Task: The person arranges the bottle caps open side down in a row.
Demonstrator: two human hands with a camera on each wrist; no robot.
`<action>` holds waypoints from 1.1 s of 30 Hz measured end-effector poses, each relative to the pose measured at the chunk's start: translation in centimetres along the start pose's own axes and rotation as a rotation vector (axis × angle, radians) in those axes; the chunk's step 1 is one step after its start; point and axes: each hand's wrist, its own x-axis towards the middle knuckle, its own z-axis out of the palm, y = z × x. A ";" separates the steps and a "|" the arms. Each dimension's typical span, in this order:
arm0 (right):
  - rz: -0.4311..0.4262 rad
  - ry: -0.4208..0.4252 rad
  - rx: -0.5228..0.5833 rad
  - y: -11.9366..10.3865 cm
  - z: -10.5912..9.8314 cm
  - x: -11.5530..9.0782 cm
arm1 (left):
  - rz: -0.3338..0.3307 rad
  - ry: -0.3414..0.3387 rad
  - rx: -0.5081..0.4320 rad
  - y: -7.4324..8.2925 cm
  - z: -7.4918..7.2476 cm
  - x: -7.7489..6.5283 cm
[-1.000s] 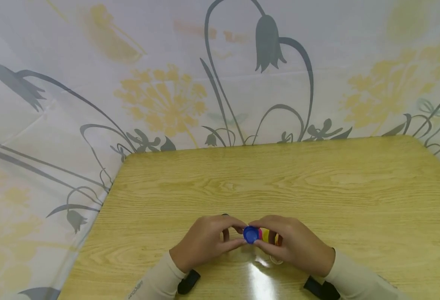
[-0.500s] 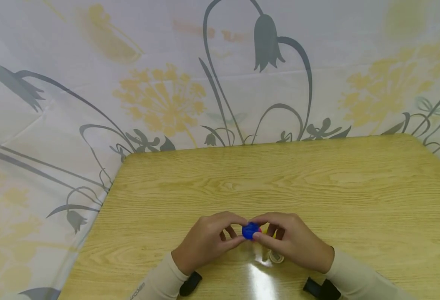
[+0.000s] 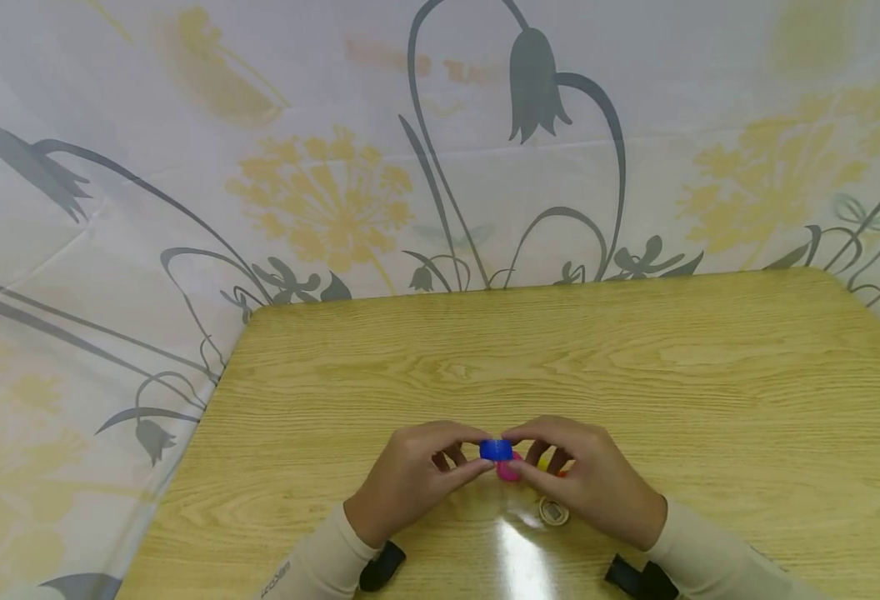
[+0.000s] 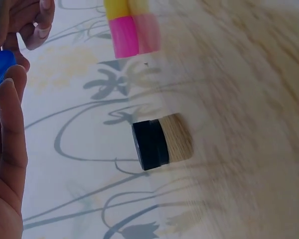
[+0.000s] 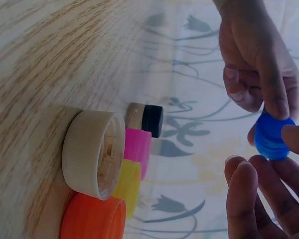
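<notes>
A blue bottle cap (image 3: 496, 450) is held between both hands above the tabletop, its side towards the head camera. My left hand (image 3: 413, 468) pinches its left side between thumb and finger. From the other side my right hand (image 3: 588, 479) pinches it too; the right wrist view shows the right thumb across the blue cap (image 5: 271, 138). Below the right hand lie a pink cap (image 3: 508, 469), then a yellow cap (image 5: 128, 186) and an orange cap (image 5: 92, 219). Nearer the person is a cream cap (image 3: 553, 511), hollow side showing.
A black cap-like piece (image 4: 150, 145) with a tan lower part stands beyond the pink cap; the left hand hides it from the head view. The wood-grain table (image 3: 380, 367) meets a flower-printed cloth (image 3: 320, 100) at its back edge.
The blue cap has turned in the fingers, from hollow side facing the camera to side-on, and risen slightly. The pink and cream caps show more now.
</notes>
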 end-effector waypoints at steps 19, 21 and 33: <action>-0.158 0.047 -0.145 0.2 0.6 0.7 | -0.097 -0.019 -0.162 0.2 0.0 0.0; -0.122 0.024 -0.155 0.2 0.5 1.0 | -0.102 -0.037 -0.122 0.2 -0.3 0.2; 0.064 -0.187 -0.213 0.8 0.4 3.3 | -0.169 -0.073 0.171 -0.7 -1.2 0.9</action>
